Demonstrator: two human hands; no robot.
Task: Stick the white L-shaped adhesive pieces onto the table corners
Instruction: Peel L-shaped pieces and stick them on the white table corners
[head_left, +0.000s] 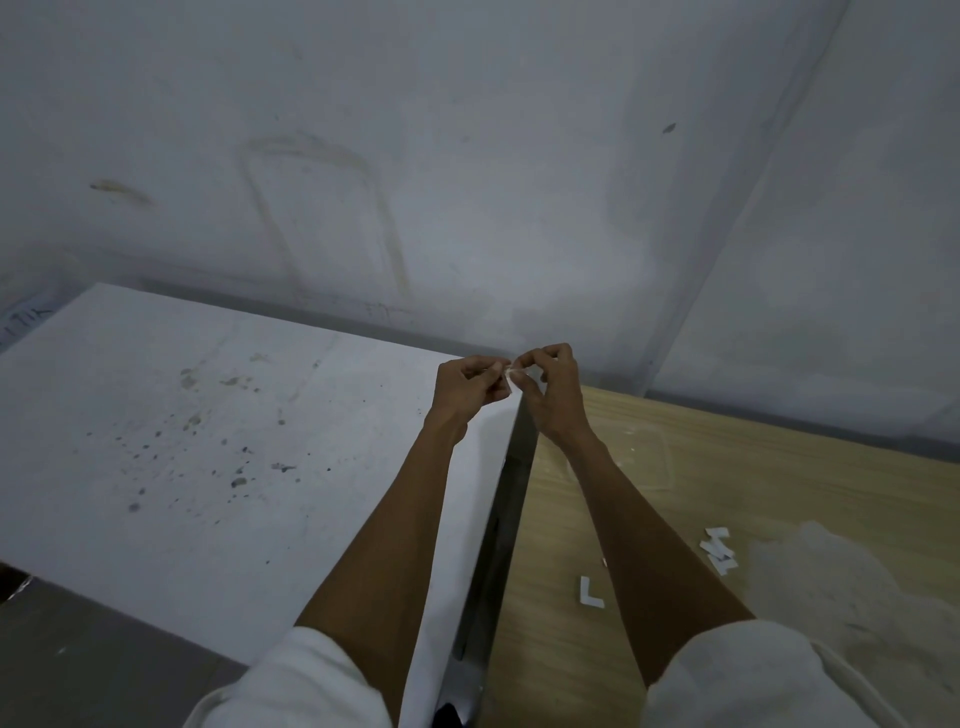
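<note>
Two hands meet above the white table's (208, 441) far corner. The left hand (470, 387) and right hand (550, 387) both pinch one small adhesive piece (511, 371) in curled fingertips. One loose L-shaped piece (590, 592) lies on the wooden table (753, 493), and a pile (719, 551) of perhaps three lies nearby.

The white piece (508, 373) is nearly swallowed in the grip of the left hand (470, 387) and right hand (553, 395). Only a sliver shows between the fingertips, its shape impossible to call. The far corner of the white tabletop (208, 441) sits behind those hands, out of sight. Over on the wooden tabletop (779, 493), the pile of white pieces (719, 552) overlaps, so there's no clean count. A clear tray (644, 457) is faint and partly behind the right forearm. The dark writing (26, 318) at the left edge is blurred and unreadable. The left sleeve (306, 686) and right sleeve (748, 680) are chopped by the bottom edge.
</note>
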